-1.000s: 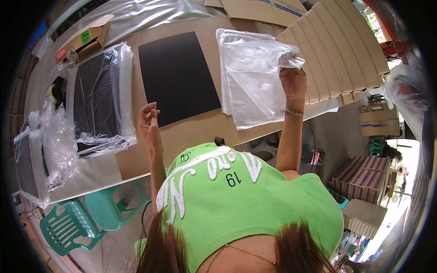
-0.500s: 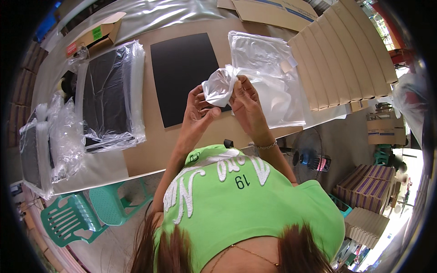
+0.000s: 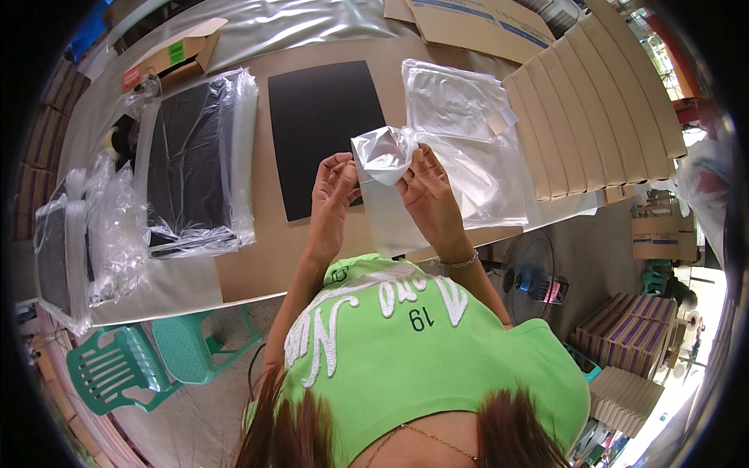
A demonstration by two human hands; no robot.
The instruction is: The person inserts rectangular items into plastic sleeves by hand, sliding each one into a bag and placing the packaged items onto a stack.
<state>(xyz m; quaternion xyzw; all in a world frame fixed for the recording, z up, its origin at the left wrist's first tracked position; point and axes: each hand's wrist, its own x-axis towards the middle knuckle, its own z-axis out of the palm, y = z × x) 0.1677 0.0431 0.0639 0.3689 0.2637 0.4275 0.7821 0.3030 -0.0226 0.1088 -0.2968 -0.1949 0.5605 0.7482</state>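
A clear plastic bag (image 3: 384,160) is held up over the table, its mouth spread wide and its shiny lower part hanging toward me. My right hand (image 3: 431,195) grips the right side of the mouth between thumb and fingers. On the opposite side, my left hand (image 3: 334,191) pinches the bag's left edge with its fingertips. Just beyond my hands, a flat black rectangular sheet (image 3: 316,125) lies on brown board; the bag and left hand cover its near right corner. A stack of flat clear bags (image 3: 452,97) lies beside it, beyond my right hand.
Plastic-wrapped black sheets (image 3: 191,160) are stacked to the left, beside crumpled clear plastic (image 3: 113,234). An open cardboard box (image 3: 183,54) stands at the far left. Tan cardboard pieces (image 3: 589,117) stand in a row at right. Green plastic stools (image 3: 117,366) and a fan (image 3: 530,277) are below the table.
The fingers of my left hand have closed on the bag's edge. The mouth has spread wider, and the bag's lower part now hangs down between my hands.
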